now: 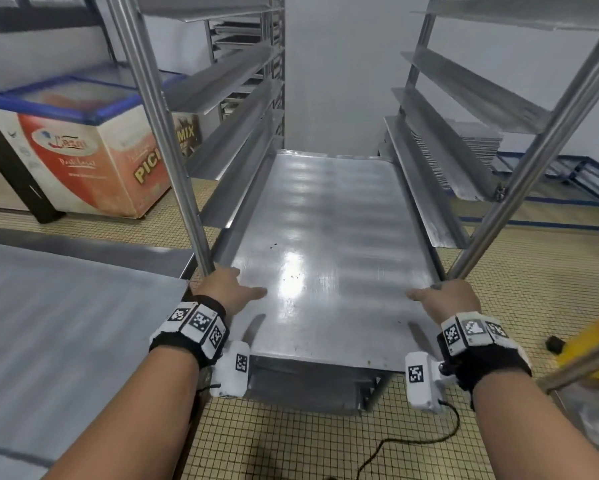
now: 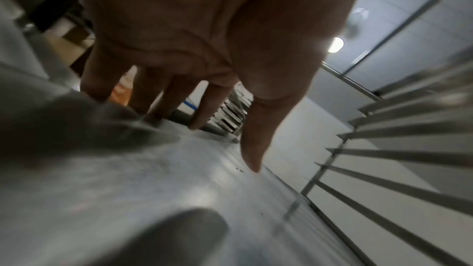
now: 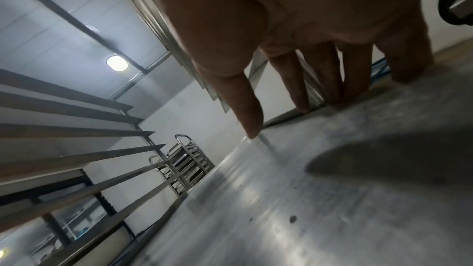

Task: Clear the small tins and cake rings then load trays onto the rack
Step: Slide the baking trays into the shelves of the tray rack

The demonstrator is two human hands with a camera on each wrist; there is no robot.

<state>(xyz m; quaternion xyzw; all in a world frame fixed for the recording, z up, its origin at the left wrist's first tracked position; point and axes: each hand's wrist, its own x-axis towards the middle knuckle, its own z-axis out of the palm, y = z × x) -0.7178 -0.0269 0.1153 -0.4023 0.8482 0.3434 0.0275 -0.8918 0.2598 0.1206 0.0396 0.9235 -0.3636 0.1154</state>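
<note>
Your left hand [image 1: 227, 287] sits on the near left corner of the flat, rectangular, brushed-metal baking tray [image 1: 325, 244], thumb lying across the top face and pointing inward; the left wrist view shows the fingers [image 2: 163, 96] fairly straight and spread, their tips down at the tray's edge. Your right hand [image 1: 445, 301] mirrors it on the near right corner, thumb on top, and the right wrist view shows its fingers [image 3: 355, 72] extended, tips touching along the tray's side edge. Whether either hand's fingers wrap under the rim cannot be told. Both forearms reach forward and slightly inward, each wrist wearing a black band with white coded markers.

The tray lies level, part-way into the tall stainless-steel trolley rack [image 1: 166, 133], its sides resting on the lowest visible pair of angled runners, its near end still projecting out towards you. Its surface is dull silver with faint bands and a few dark specks, and it carries nothing. The runners above it hold no trays.

To your left is a grey metal worktop [image 1: 66, 306]; beyond it stands a glass-topped chest freezer with a blue rim and red-and-white panels [image 1: 83, 147]. A second rack [image 1: 242, 39] behind holds trays, and a stack of flat metal trays [image 1: 471, 140] sits far right. The floor is small beige tiles [image 1: 291, 441].
</note>
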